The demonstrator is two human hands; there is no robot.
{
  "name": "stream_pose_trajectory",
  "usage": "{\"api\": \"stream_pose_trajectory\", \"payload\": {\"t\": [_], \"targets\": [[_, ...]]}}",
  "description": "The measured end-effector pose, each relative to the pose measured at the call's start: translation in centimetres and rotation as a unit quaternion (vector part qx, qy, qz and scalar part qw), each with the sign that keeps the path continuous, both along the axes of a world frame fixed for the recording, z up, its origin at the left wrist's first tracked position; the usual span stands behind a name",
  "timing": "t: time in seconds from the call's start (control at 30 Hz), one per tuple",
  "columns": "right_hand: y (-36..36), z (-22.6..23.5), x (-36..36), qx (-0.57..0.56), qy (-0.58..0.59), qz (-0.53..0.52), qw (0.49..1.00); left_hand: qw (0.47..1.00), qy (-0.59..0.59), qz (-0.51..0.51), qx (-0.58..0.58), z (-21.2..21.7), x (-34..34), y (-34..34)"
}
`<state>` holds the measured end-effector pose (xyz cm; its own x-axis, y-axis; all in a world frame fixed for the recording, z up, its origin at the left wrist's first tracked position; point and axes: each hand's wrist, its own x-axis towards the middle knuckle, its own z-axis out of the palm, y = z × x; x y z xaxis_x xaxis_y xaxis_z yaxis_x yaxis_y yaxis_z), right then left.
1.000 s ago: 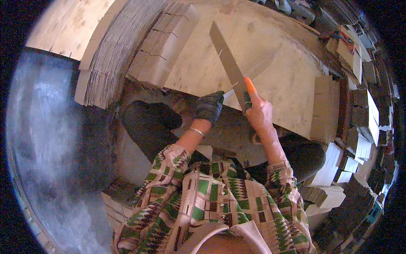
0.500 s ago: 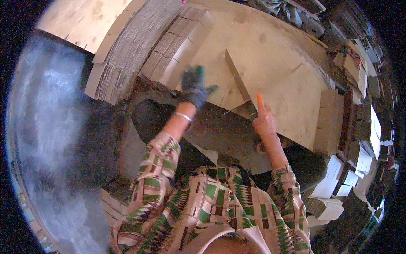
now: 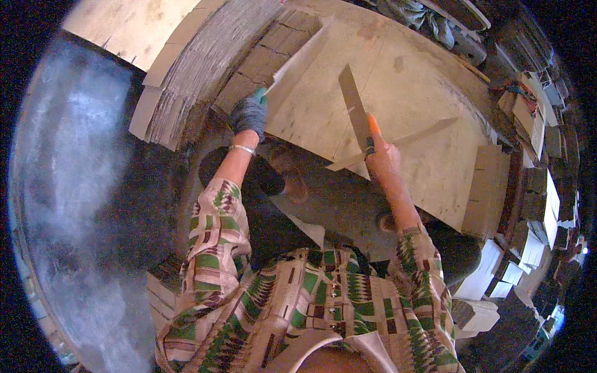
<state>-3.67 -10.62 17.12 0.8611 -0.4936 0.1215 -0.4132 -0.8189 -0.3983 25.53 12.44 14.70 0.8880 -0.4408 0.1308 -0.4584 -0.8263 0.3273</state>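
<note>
My left hand (image 3: 250, 117), in a grey-green glove, is closed at the near end of a cardboard sheet (image 3: 297, 67). The sheet tilts up beside a row of stacked cardboard pieces (image 3: 261, 56). My right hand (image 3: 384, 160) is bare except for an orange cover on one finger. It grips the dark-wrapped end of a long, flat, blade-like strip (image 3: 353, 99), which points away over the wooden board (image 3: 410, 81). A thin cardboard strip (image 3: 423, 132) lies slanted on the board, passing by my right hand.
A long curved stack of cardboard (image 3: 202, 62) stands left of the row. More cardboard (image 3: 485, 186) rests against the board's right edge. Several bundles of flat cardboard (image 3: 482, 267) lie at the far right. A grey floor (image 3: 81, 186) stretches along the left.
My left hand has moved left and closed on the sheet, which now tilts away from the row. My right hand and the blade-like strip have shifted slightly left and up.
</note>
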Motion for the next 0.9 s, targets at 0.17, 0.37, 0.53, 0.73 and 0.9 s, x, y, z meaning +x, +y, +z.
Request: {"api": "stream_pose_trajectory", "payload": {"t": [0.17, 0.37, 0.53, 0.73, 0.9], "targets": [[3.1, 5.5, 0.0, 0.050, -0.084, 0.046, 0.994, 0.993, 0.053, -0.094, -0.038, -2.2, -5.2, -2.7], [3.3, 2.3, -2.5, 0.017, 0.016, 0.041, 0.999, 0.975, 0.136, -0.173, -0.007, -2.2, -12.4, -6.5], [3.5, -1.6, -3.5, -0.008, 0.093, 0.051, 0.994, 0.960, 0.182, -0.159, -0.142, -3.8, -15.3, -7.1], [1.4, 4.5, -4.7, 0.086, 0.078, -0.041, 0.992, 0.977, 0.043, -0.144, -0.152, -2.2, -14.0, -8.0], [-4.5, 1.1, -8.3, -0.100, 0.059, -0.053, 0.992, 0.955, -0.162, -0.216, -0.124, 2.3, -14.8, -13.6]]}}
